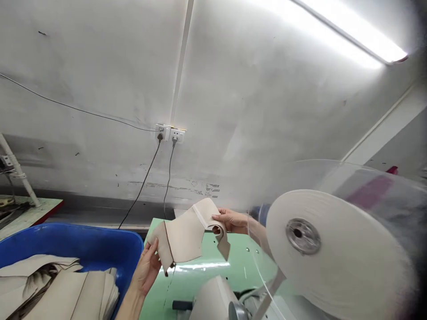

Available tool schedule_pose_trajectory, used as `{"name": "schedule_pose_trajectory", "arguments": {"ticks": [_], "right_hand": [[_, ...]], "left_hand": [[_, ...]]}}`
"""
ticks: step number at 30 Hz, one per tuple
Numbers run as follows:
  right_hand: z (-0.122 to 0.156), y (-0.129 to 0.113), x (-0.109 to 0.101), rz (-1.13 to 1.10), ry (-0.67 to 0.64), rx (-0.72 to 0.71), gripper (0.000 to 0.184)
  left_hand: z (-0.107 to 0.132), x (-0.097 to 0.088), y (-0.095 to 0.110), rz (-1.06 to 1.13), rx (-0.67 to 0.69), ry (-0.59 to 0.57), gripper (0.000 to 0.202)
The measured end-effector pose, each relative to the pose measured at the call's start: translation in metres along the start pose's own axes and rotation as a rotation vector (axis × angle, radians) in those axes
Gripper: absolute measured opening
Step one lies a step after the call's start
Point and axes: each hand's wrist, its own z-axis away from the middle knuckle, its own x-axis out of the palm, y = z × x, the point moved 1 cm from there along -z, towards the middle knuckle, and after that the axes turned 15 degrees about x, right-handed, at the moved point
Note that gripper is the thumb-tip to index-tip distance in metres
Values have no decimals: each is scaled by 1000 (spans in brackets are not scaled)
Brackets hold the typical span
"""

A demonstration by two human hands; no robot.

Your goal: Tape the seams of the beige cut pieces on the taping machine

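Stretched between my two hands is a beige leather-like piece [185, 235] with seams across it, a pale strip near its upper right and a curled flap on the right side. My left hand [147, 266] pinches its lower left edge, thumb on top. At the upper right, my right hand [231, 220] grips it, thumb on the face and the fingers partly behind. The piece is in the air above a green machine table [213, 271]. Part of my right forearm shows through a clear plastic disc.
A large roll of white tape [280, 249] on a clear disc stands close on the right. On the left, a blue tub [76, 235] holds stacked beige pieces [66, 293]. Machine parts [213, 302] rise at the bottom. Cords hang from wall sockets [170, 134].
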Motion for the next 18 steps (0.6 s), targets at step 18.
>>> {"name": "schedule_pose_trajectory", "arguments": {"ticks": [18], "right_hand": [[-124,138,28,271,-2,416,58]], "left_hand": [[-43,-72,-52,-1320,286,-41,40]]}}
